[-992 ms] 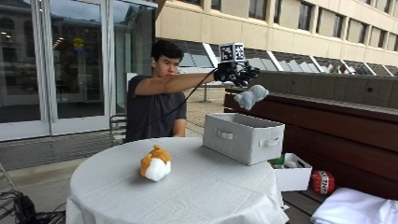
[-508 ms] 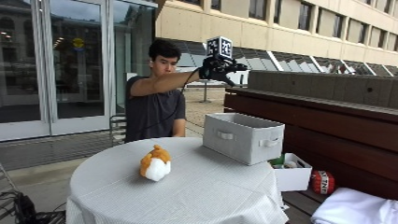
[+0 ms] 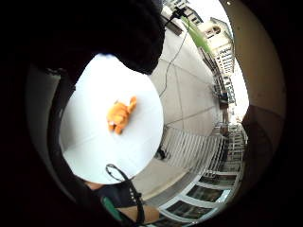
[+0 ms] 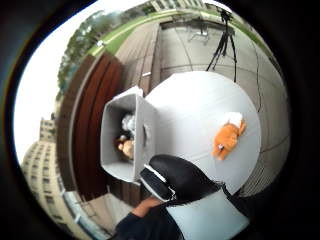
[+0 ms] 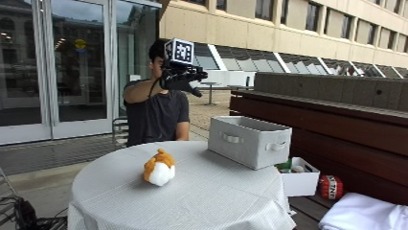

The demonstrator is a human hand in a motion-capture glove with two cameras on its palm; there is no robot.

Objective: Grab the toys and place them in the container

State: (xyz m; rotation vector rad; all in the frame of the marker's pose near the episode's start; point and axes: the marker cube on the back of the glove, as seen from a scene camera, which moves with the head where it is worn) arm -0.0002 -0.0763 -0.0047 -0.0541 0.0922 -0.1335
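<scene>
The orange toy (image 5: 159, 168) is seen at lower centre of the outside view, lying on the table (image 5: 210, 201) well below the hand (image 5: 182, 77) and well apart from it. The toy's long axis is set roughly upright there, white belly outward. The hand is held raised in front of the person's face, at upper centre. Nothing is seen in its grasp; how far the fingers are spread cannot be told. The container (image 5: 248, 140), at centre right, is noted beside the toy, with toys (image 4: 126, 135) already inside.
</scene>
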